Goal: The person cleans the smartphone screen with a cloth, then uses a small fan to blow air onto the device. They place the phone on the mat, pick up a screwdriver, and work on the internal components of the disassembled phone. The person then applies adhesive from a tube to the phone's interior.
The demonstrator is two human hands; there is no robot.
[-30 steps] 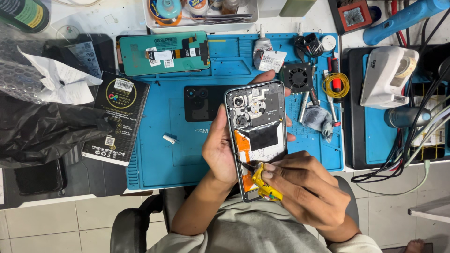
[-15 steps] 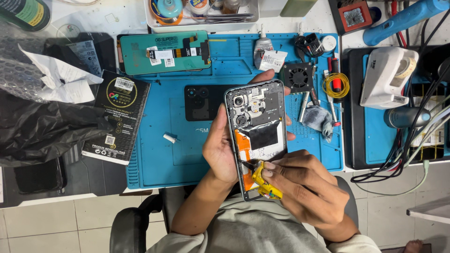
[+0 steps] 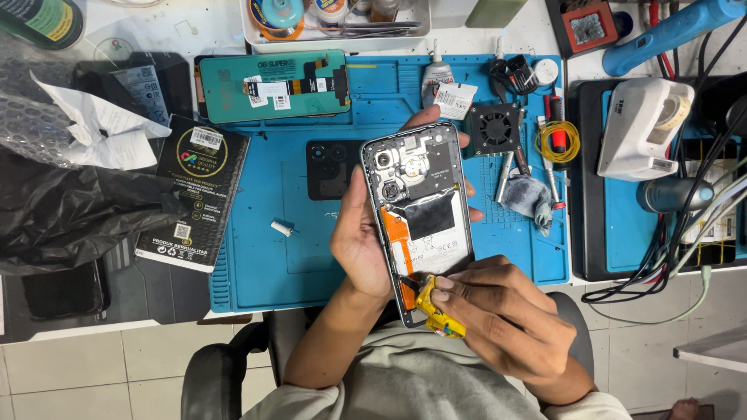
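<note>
The left hand [image 3: 359,237] holds an opened smartphone [image 3: 420,210] above the blue repair mat [image 3: 264,257], with its back cover removed so that the inner parts are visible. The fingers wrap around the left edge of the phone, and fingertips show at the top and right edges, so this hand is clamped on the phone body. The phone is tilted a little, with the camera modules at the far end and the lower end close to the person's chest.

The right hand [image 3: 502,323] is closed on a small yellow tool [image 3: 436,311], which looks like a pry tool or a small screwdriver. I cannot tell exactly where its tip is, but it appears to touch the lower part of the phone, near the orange flex cable [image 3: 394,237] and the bottom of the battery [image 3: 432,237].

In my judgement the step in hand is the work on the lower end of the phone, maybe loosening a connector or a screw there. Further work there calls for a steady left hand and light pressure, because the thin cable can tear easily.

On the mat lie a replacement screen [image 3: 272,85] with green backing, a black back cover [image 3: 331,167] and a small fan [image 3: 496,128].
</note>
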